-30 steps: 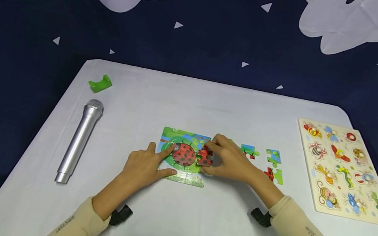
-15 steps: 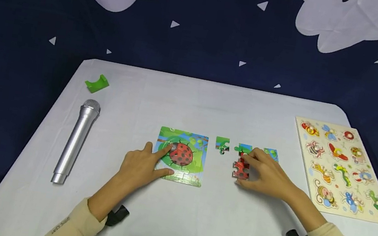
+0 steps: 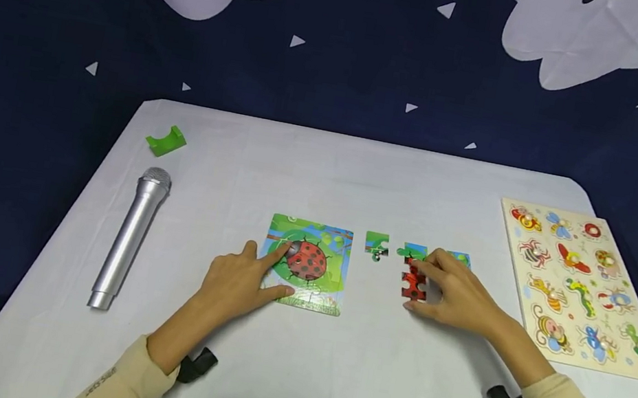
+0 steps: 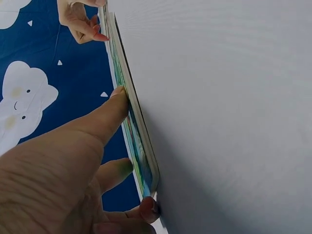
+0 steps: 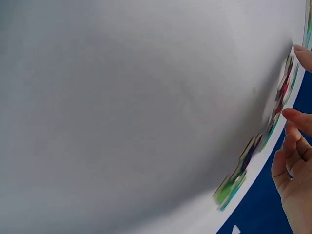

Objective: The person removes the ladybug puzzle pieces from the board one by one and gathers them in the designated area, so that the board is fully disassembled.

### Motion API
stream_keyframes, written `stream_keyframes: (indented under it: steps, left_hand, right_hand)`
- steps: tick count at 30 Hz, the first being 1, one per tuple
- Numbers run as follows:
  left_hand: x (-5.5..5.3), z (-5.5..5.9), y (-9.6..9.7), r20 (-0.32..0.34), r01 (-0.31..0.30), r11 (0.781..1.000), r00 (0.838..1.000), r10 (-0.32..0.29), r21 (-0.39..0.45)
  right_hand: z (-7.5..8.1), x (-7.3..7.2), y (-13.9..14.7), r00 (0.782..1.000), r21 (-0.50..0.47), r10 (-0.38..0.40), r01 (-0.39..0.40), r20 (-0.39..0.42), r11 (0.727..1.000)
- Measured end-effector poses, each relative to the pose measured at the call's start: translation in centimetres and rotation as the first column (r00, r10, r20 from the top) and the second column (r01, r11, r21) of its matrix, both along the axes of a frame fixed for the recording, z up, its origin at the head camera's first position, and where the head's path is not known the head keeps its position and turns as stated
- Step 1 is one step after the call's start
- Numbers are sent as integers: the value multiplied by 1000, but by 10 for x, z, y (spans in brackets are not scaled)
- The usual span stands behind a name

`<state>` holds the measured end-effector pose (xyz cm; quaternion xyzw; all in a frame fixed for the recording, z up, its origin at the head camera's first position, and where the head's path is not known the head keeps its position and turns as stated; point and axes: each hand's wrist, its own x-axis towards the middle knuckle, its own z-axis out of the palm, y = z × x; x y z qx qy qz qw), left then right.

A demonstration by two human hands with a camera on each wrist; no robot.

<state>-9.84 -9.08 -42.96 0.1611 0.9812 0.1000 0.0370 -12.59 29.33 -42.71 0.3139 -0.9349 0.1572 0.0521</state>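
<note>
A square ladybug picture board [image 3: 326, 283] lies flat at the table's middle. My left hand [image 3: 233, 283] rests on its left side, index finger and thumb stretched out on its surface; the left wrist view shows the thumb [image 4: 109, 109] on the board's top. To the right, my right hand [image 3: 456, 297] holds a red, black-spotted puzzle piece [image 3: 414, 286] between index finger and thumb, just below a green-and-blue puzzle piece [image 3: 413, 250]. Another green puzzle piece [image 3: 377, 243] lies nearer the board. Behind the right hand a blue-green piece [image 3: 461, 257] shows partly.
A wooden peg board [image 3: 580, 289] with insect pictures lies at the right. On the left are a silver microphone [image 3: 129, 239] and a green curved block [image 3: 166, 141]. A dark blue cloth [image 3: 350, 79] with white shapes hangs behind the white table [image 3: 290, 382].
My right hand has moved right with the red spotted piece, from the board's right edge to the loose pieces. The left hand has stayed on the board.
</note>
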Motion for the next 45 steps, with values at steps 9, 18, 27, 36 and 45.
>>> stream_keyframes:
  steps: [9,18,27,36,45]
  left_hand:
    - [0,3,-17,20,-18,999,1000,17,49]
    - [-5,1,-30,41,11,998,999,-13,60]
    - [-3,3,-25,75,-10,1000,997,8,24]
    - [3,5,-20,28,-29,1000,999,29,-12]
    - [3,7,-23,37,-44,999,998,44,-12]
  right_hand:
    - [11,-6,-43,997,-18,58,-57,52,998]
    - [17,-18,-115,978,-37,166,-163,123,986]
    - [14,-24,-165,964,4,181,-185,197,983]
    - [11,-28,-178,949,-14,207,-210,238,978]
    - [4,-28,-189,946,-114,196,-172,258,979]
